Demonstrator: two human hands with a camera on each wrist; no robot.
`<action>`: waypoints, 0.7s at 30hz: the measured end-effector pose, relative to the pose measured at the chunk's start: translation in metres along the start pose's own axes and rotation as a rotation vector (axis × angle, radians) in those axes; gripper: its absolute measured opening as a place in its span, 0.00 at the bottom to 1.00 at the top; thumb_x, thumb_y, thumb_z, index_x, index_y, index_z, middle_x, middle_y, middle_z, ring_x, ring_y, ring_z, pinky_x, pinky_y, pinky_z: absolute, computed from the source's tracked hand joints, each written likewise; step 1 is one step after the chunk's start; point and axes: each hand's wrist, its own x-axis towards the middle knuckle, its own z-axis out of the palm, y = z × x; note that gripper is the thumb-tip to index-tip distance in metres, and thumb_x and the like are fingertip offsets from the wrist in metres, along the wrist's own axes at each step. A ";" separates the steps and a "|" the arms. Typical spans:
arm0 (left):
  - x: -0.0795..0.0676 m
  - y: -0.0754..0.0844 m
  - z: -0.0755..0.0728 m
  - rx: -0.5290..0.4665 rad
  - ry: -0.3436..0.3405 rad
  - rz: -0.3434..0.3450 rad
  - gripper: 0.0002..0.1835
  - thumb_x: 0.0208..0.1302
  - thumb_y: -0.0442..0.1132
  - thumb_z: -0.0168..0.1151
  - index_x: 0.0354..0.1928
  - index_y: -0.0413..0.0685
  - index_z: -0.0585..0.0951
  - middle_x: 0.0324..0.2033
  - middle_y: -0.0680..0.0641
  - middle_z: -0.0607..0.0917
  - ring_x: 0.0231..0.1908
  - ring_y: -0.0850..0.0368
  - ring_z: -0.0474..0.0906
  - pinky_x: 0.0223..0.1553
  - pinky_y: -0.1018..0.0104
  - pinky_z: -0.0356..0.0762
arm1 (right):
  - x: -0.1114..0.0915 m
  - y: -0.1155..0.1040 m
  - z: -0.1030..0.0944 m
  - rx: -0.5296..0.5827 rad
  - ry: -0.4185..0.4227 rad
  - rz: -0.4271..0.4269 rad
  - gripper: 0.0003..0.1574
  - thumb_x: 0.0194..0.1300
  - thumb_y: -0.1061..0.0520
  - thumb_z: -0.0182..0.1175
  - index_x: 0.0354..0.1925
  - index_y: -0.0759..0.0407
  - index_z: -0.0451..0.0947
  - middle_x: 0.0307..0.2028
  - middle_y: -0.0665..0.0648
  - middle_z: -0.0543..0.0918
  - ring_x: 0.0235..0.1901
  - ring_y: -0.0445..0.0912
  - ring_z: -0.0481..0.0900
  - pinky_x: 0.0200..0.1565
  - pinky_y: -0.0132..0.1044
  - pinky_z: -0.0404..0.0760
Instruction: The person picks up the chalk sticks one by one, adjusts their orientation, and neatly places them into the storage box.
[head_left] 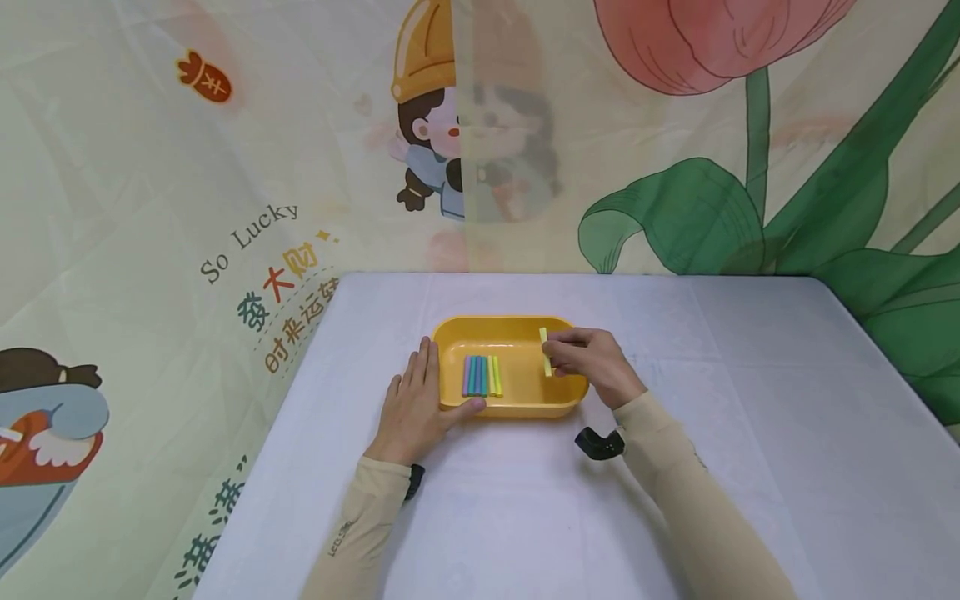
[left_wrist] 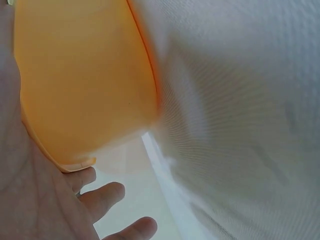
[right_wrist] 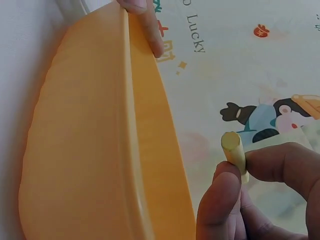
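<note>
My right hand (head_left: 598, 365) pinches a pale yellow stick of chalk (head_left: 543, 336) between thumb and fingers, above the right part of a yellow tray (head_left: 525, 411). The right wrist view shows the round end of that chalk (right_wrist: 231, 142) tipped toward the camera. Inside the tray, left of its middle, several chalk sticks (head_left: 477, 377) lie side by side: purple, blue and teal ones on the left, yellow ones on the right. My left hand (head_left: 412, 408) rests against the tray's left end, fingers straight, with the thumb along its front rim.
A white cloth covers the table (head_left: 510, 508) under the tray. Behind it hangs a printed curtain (head_left: 337, 125) with cartoon figures, lettering and a large flower. Each wrist wears a black device, such as the right one (head_left: 600, 444).
</note>
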 end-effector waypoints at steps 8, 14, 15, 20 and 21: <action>0.001 0.000 0.001 -0.004 -0.005 -0.016 0.71 0.52 0.86 0.48 0.81 0.42 0.37 0.80 0.42 0.40 0.78 0.44 0.42 0.73 0.38 0.48 | 0.014 -0.001 0.021 -0.006 -0.006 -0.010 0.29 0.65 0.50 0.69 0.56 0.67 0.79 0.48 0.64 0.83 0.40 0.52 0.83 0.52 0.46 0.83; 0.001 -0.001 0.002 -0.008 -0.013 -0.021 0.71 0.52 0.87 0.47 0.81 0.43 0.36 0.81 0.44 0.39 0.79 0.45 0.41 0.73 0.38 0.48 | 0.024 0.003 0.039 -0.014 -0.010 0.025 0.24 0.66 0.52 0.68 0.54 0.65 0.82 0.46 0.62 0.84 0.38 0.50 0.84 0.47 0.41 0.85; 0.001 -0.002 0.003 -0.010 -0.010 -0.019 0.71 0.52 0.87 0.47 0.81 0.43 0.36 0.81 0.44 0.39 0.79 0.45 0.41 0.73 0.38 0.48 | 0.025 0.004 0.042 -0.015 -0.008 0.034 0.23 0.65 0.52 0.68 0.54 0.65 0.82 0.45 0.62 0.84 0.38 0.50 0.84 0.46 0.40 0.85; 0.002 -0.002 0.003 -0.009 -0.003 -0.018 0.70 0.53 0.85 0.49 0.81 0.43 0.36 0.81 0.44 0.40 0.79 0.46 0.42 0.72 0.38 0.49 | 0.029 0.006 0.054 -0.053 0.005 0.036 0.20 0.65 0.54 0.69 0.51 0.64 0.84 0.44 0.61 0.85 0.36 0.50 0.83 0.43 0.37 0.85; 0.002 -0.002 0.003 -0.008 -0.003 -0.017 0.70 0.53 0.85 0.49 0.81 0.43 0.37 0.81 0.44 0.40 0.79 0.46 0.42 0.72 0.38 0.49 | 0.030 0.007 0.056 -0.065 0.011 0.037 0.19 0.65 0.54 0.69 0.51 0.63 0.84 0.43 0.61 0.85 0.36 0.50 0.83 0.43 0.37 0.85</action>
